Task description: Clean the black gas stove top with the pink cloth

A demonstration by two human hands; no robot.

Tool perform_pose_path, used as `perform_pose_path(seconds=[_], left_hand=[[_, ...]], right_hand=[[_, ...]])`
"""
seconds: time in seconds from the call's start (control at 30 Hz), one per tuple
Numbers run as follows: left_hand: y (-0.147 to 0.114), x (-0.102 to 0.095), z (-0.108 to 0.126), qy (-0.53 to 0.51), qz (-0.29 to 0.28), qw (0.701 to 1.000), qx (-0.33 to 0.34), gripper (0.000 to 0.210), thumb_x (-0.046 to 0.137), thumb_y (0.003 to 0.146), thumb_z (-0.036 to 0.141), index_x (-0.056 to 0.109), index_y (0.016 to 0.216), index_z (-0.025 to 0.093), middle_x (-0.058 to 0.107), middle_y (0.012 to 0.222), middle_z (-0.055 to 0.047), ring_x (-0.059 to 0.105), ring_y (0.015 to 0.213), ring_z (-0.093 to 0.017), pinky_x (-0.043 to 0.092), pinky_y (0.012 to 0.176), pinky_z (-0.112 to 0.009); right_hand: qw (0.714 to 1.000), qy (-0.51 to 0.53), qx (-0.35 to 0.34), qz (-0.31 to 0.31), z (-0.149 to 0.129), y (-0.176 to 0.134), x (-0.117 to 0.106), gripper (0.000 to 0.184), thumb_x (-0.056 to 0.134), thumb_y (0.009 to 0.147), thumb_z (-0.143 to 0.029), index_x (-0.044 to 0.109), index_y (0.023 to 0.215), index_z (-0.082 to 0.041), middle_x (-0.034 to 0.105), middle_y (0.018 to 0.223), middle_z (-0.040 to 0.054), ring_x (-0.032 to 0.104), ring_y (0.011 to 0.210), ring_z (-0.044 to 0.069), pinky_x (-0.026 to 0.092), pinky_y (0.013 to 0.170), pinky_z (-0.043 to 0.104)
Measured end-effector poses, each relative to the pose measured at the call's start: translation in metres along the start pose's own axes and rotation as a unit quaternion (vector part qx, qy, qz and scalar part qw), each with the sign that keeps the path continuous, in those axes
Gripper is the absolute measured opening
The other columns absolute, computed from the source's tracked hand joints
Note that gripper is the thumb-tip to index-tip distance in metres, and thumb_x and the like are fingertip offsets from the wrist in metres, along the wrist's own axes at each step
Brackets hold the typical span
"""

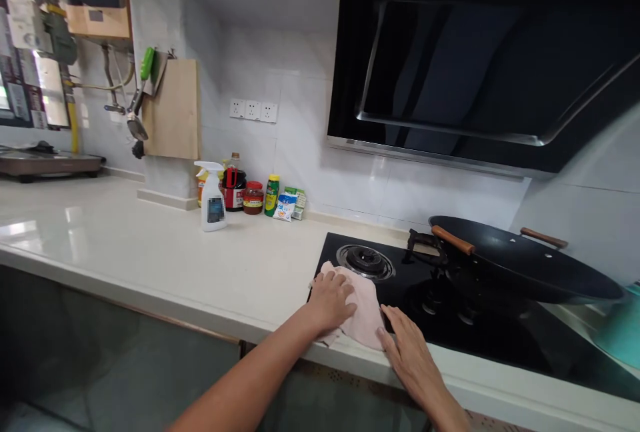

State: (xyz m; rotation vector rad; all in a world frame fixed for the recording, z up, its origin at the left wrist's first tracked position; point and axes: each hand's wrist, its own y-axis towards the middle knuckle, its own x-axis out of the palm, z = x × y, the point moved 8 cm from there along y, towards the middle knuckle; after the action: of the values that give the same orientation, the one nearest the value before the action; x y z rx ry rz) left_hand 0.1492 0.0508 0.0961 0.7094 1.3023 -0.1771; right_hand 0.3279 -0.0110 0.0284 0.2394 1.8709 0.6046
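Observation:
A pale pink cloth lies across the front left corner of the black glass gas stove and hangs over onto the counter's front edge. My left hand is on top of the cloth, its fingers bent and pressed into the fabric. With fingers stretched out, my right hand rests at the cloth's right side, fingertips touching its edge and the stove. Just beyond the cloth is the left burner. The burner grate sits off its place, near the back of the stove.
A large black wok with wooden handles tilts over the stove's right side. A white spray bottle stands on the counter, before a sauce bottle and a red-lidded jar. The range hood overhangs the stove. A teal container is far right.

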Motion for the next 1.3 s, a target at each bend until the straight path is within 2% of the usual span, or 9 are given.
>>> perform_pose_path(seconds=[0.1,0.23,0.33,0.47,0.7,0.9,1.0,1.13,1.3], left_hand=[[0.017,0.011,-0.005,0.028,-0.016,0.999,-0.026,0.042,0.054,0.091,0.049,0.069,0.125,0.029,0.060,0.143,-0.009,0.050,0.128,-0.038,0.024,0.113,-0.063],[0.032,0.021,0.000,0.057,-0.026,0.997,-0.049,0.054,0.049,0.092,0.049,0.063,0.134,0.019,0.057,0.146,-0.018,0.040,0.138,-0.044,0.008,0.117,-0.066],[0.041,0.026,0.008,0.062,-0.027,0.996,-0.057,0.056,0.051,0.090,0.043,0.061,0.134,0.011,0.060,0.138,-0.025,0.041,0.137,-0.045,0.013,0.116,-0.064],[0.038,0.025,0.008,0.046,-0.021,0.996,-0.070,0.064,0.049,0.090,0.049,0.055,0.140,0.009,0.051,0.146,-0.028,0.042,0.134,-0.047,0.027,0.110,-0.064],[-0.015,0.008,-0.009,0.025,-0.061,0.997,-0.051,0.056,0.047,0.095,0.050,0.049,0.149,0.034,0.038,0.161,-0.013,0.031,0.147,-0.044,0.026,0.114,-0.065],[-0.083,-0.022,-0.056,0.020,-0.094,0.991,-0.096,0.063,0.054,0.093,0.057,0.048,0.152,0.036,0.032,0.166,-0.015,0.027,0.150,-0.047,0.028,0.114,-0.066],[-0.100,-0.032,-0.073,0.030,-0.085,0.990,-0.106,0.059,0.056,0.094,0.056,0.052,0.149,0.037,0.034,0.165,-0.015,0.029,0.150,-0.046,0.029,0.115,-0.065],[-0.088,-0.025,-0.085,0.045,-0.111,0.988,-0.099,0.052,0.041,0.101,0.054,0.047,0.151,0.041,0.030,0.168,-0.010,0.026,0.153,-0.040,0.027,0.117,-0.062],[-0.038,-0.001,-0.104,0.055,-0.158,0.980,-0.111,0.054,0.028,0.104,0.056,0.039,0.155,0.041,0.023,0.171,-0.006,0.022,0.156,-0.033,0.023,0.120,-0.057]], right_hand=[[1.000,-0.003,0.024,0.017,0.004,0.008,-0.006,0.057,0.026,0.104,-0.049,0.055,0.142,-0.019,0.059,0.141,0.0116,0.052,0.135,0.026,0.039,0.114,0.046],[0.998,-0.046,0.014,-0.028,0.003,0.025,-0.006,0.053,0.026,0.103,-0.051,0.069,0.117,-0.023,0.066,0.117,0.0104,0.061,0.110,0.027,0.046,0.095,0.045],[0.996,-0.086,0.028,-0.013,0.005,0.031,-0.005,0.052,0.026,0.103,-0.050,0.069,0.116,-0.023,0.065,0.118,0.0120,0.059,0.110,0.029,0.045,0.093,0.046],[0.993,-0.103,0.054,0.004,0.012,0.029,0.005,0.053,0.028,0.103,-0.050,0.064,0.130,-0.023,0.054,0.145,0.0136,0.048,0.137,0.031,0.032,0.114,0.054],[0.990,-0.076,0.085,-0.078,0.018,0.024,0.016,0.066,0.027,0.101,-0.063,0.054,0.147,-0.023,0.043,0.159,0.0110,0.033,0.150,0.033,0.020,0.121,0.060],[0.991,-0.088,0.065,-0.082,0.016,0.020,0.017,0.067,0.032,0.100,-0.063,0.053,0.149,-0.022,0.042,0.160,0.0123,0.032,0.150,0.036,0.020,0.121,0.061],[0.991,-0.090,0.063,-0.076,0.016,0.019,0.019,0.067,0.034,0.099,-0.063,0.054,0.148,-0.022,0.044,0.159,0.0131,0.033,0.150,0.037,0.020,0.120,0.062],[0.991,-0.089,0.068,-0.078,0.014,0.019,0.018,0.067,0.035,0.099,-0.063,0.054,0.148,-0.021,0.043,0.159,0.0135,0.031,0.151,0.037,0.019,0.121,0.063],[0.985,-0.102,0.084,-0.107,0.008,0.019,0.013,0.066,0.034,0.100,-0.060,0.051,0.150,-0.020,0.040,0.161,0.0133,0.028,0.152,0.037,0.017,0.122,0.061]])
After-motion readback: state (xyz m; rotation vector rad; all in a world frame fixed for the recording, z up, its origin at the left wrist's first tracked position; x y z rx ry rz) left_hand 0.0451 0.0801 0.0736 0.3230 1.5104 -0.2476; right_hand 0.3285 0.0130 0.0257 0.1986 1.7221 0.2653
